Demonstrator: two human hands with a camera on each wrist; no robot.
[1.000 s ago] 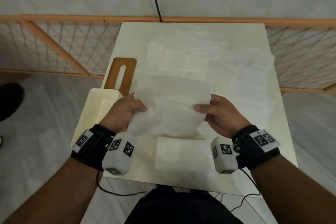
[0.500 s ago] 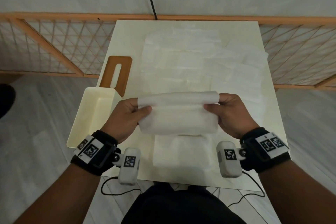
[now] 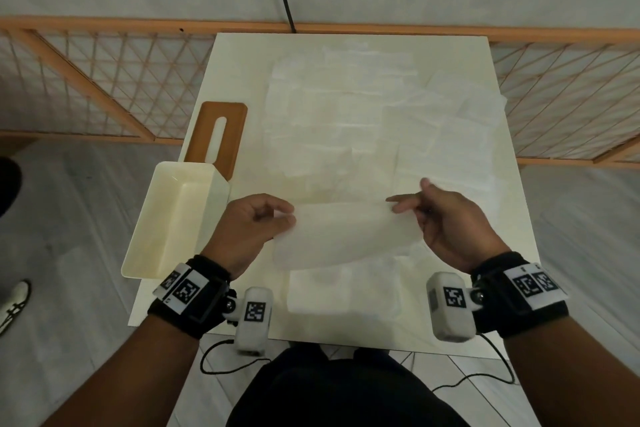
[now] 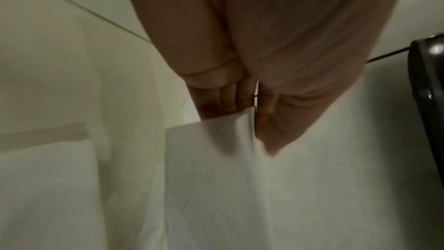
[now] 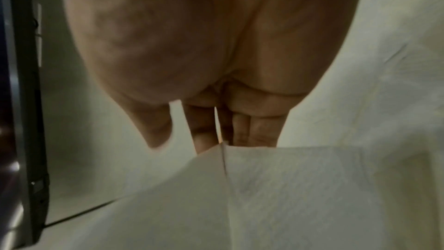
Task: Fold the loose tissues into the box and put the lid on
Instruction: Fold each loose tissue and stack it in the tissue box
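A folded white tissue hangs between my hands above the table's near half. My left hand pinches its left end between thumb and fingers, and the left wrist view shows that left hand on the tissue corner. My right hand has straight fingers touching the tissue's right end. In the right wrist view the right hand keeps its thumb off the tissue. The open cream box stands at the table's left edge. Its brown slotted lid lies flat behind it.
A small stack of folded tissues lies near the front edge of the cream table. Several loose tissues are spread flat over the middle and right. An orange lattice fence runs behind.
The upright sheet has been folded over into a flat strip and lowered. My right hand has loosened its pinch and straightened its fingers. The left hand still pinches.
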